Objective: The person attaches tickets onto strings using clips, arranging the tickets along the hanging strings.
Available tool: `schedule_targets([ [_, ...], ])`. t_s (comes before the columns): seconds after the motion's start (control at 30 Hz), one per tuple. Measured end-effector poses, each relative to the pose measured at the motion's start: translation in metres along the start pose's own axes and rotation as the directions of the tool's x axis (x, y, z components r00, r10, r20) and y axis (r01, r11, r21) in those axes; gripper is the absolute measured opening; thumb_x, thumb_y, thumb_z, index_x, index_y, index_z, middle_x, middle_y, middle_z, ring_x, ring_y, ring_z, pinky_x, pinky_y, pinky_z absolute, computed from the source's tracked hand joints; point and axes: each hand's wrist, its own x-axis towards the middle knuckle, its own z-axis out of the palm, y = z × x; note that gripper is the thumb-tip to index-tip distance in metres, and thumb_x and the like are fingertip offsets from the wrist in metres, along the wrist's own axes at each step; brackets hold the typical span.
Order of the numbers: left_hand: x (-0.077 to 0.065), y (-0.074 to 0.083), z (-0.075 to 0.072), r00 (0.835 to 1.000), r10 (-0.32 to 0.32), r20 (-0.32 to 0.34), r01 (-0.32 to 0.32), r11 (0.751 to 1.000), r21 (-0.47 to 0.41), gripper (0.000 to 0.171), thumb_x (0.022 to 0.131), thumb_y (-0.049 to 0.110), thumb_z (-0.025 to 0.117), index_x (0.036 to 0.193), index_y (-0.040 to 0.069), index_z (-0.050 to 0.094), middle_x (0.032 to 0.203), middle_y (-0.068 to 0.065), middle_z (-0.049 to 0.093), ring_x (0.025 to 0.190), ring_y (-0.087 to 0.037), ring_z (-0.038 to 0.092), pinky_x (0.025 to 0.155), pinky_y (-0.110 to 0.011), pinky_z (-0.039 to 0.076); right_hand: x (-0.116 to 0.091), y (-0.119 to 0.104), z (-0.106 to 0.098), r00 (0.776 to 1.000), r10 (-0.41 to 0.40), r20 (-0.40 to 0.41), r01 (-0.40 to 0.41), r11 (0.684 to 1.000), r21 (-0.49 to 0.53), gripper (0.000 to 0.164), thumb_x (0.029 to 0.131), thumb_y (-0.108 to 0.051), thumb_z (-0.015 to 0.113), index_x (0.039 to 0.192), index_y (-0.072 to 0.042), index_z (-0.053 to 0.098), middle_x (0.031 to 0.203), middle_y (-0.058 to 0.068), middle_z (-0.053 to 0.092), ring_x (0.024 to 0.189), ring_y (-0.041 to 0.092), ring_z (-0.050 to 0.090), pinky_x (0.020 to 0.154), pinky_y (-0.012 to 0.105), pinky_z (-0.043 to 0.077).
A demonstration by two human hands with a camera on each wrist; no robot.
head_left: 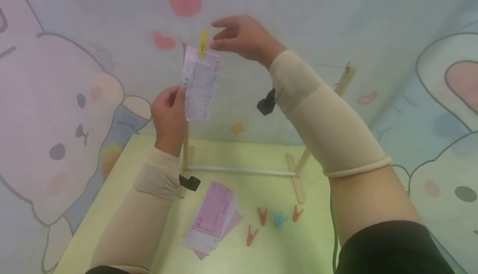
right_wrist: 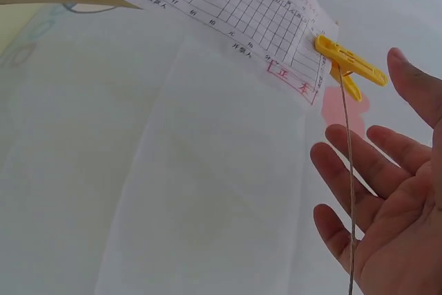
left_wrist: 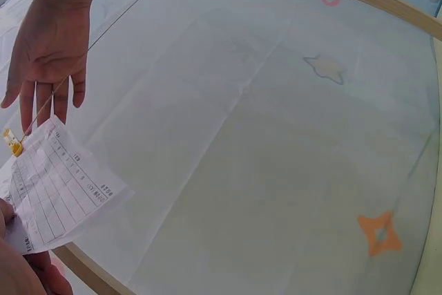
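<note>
A white printed receipt slip (head_left: 202, 85) hangs from a thin string (right_wrist: 350, 191), held at its top by a yellow clothespin (head_left: 203, 43). My left hand (head_left: 168, 114) pinches the slip's lower left edge; in the left wrist view the thumb lies over the paper. Just right of the clothespin is my right hand (head_left: 244, 37), its fingers spread and holding nothing. In the right wrist view a small gap separates the thumb from the yellow clothespin (right_wrist: 349, 63), which bites the slip's (right_wrist: 228, 12) corner at the string.
A wooden frame with a left post (head_left: 185, 145), a right post (head_left: 344, 79) and a white bottom bar (head_left: 240, 171) stands on the yellow-green table (head_left: 291, 253). Pink and white slips (head_left: 214, 209) lie stacked in front. Red clothespins (head_left: 251, 236) and a blue clothespin (head_left: 279, 218) lie beside them.
</note>
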Motion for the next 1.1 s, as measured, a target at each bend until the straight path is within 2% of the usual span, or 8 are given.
schedule_targets([
  [0.47,0.007,-0.006,0.004,1.0,-0.022,-0.015,0.02,0.993,-0.116,0.031,0.101,0.038,0.067,0.118,0.013,0.075,0.113,-0.008,0.073,0.096,-0.024,0.068,0.079,-0.032,0.057,-0.005,0.008,0.007,0.997,0.003,-0.079,-0.01,0.996,-0.093,0.063,0.097,-0.051,0.069,0.154,-0.031,0.05,0.144,-0.008,0.061,0.133,0.01,0.053,0.11,0.035,0.044],
  [0.73,-0.001,-0.012,-0.005,0.999,0.037,0.001,-0.037,0.993,0.108,0.043,0.101,0.044,0.066,0.139,0.025,0.066,0.129,0.003,0.068,0.113,-0.014,0.061,0.091,-0.031,0.049,-0.031,0.023,0.004,0.981,-0.083,-0.174,0.04,0.972,-0.233,0.064,0.099,-0.055,0.063,0.156,-0.032,0.046,0.152,-0.014,0.053,0.141,0.004,0.042,0.119,0.03,0.031],
  [0.8,-0.009,-0.018,-0.008,0.994,0.102,-0.025,-0.096,0.979,0.179,0.049,0.099,0.045,0.068,0.144,0.027,0.061,0.136,0.008,0.063,0.119,-0.011,0.056,0.094,-0.034,0.045,-0.049,0.035,0.005,0.951,-0.193,-0.243,0.119,0.95,-0.289,0.062,0.1,-0.051,0.063,0.155,-0.026,0.048,0.154,-0.01,0.052,0.143,0.005,0.041,0.12,0.027,0.027],
  [0.83,-0.015,-0.023,-0.011,0.989,0.145,-0.034,-0.135,0.969,0.206,0.05,0.098,0.043,0.068,0.145,0.026,0.06,0.139,0.008,0.061,0.121,-0.012,0.054,0.094,-0.035,0.044,-0.06,0.043,0.007,0.919,-0.274,-0.284,0.182,0.933,-0.31,0.06,0.101,-0.046,0.065,0.153,-0.021,0.051,0.153,-0.006,0.053,0.143,0.009,0.042,0.12,0.028,0.027],
  [0.97,-0.055,-0.05,-0.027,0.949,0.315,-0.026,-0.293,0.907,0.302,0.045,0.095,0.026,0.073,0.136,0.012,0.065,0.129,-0.006,0.064,0.116,-0.023,0.055,0.089,-0.041,0.043,-0.117,0.085,0.032,0.71,-0.564,-0.422,0.434,0.822,-0.37,0.043,0.096,-0.023,0.072,0.134,-0.003,0.066,0.135,0.012,0.067,0.129,0.027,0.056,0.114,0.039,0.037],
  [1.0,-0.069,-0.059,-0.032,0.948,0.318,-0.001,-0.301,0.897,0.325,0.041,0.093,0.021,0.074,0.132,0.009,0.067,0.125,-0.009,0.065,0.112,-0.026,0.056,0.088,-0.042,0.044,-0.133,0.1,0.041,0.673,-0.601,-0.431,0.471,0.798,-0.375,0.04,0.094,-0.019,0.073,0.129,-0.001,0.068,0.13,0.014,0.069,0.124,0.031,0.059,0.111,0.042,0.04],
  [1.03,-0.083,-0.07,-0.036,0.949,0.313,0.034,-0.304,0.885,0.353,0.039,0.092,0.017,0.075,0.128,0.005,0.068,0.121,-0.013,0.065,0.109,-0.03,0.057,0.086,-0.043,0.044,-0.15,0.115,0.053,0.664,-0.608,-0.435,0.486,0.793,-0.368,0.038,0.093,-0.017,0.074,0.126,0.0,0.069,0.126,0.014,0.07,0.12,0.032,0.06,0.108,0.044,0.043],
  [1.1,-0.113,-0.093,-0.045,0.97,0.211,0.119,-0.242,0.867,0.436,0.035,0.091,0.015,0.077,0.122,0.004,0.069,0.117,-0.015,0.067,0.106,-0.034,0.059,0.087,-0.046,0.046,-0.182,0.147,0.078,0.714,-0.557,-0.425,0.455,0.83,-0.323,0.034,0.091,-0.014,0.075,0.122,-0.002,0.071,0.122,0.013,0.071,0.116,0.032,0.061,0.104,0.047,0.046],
])
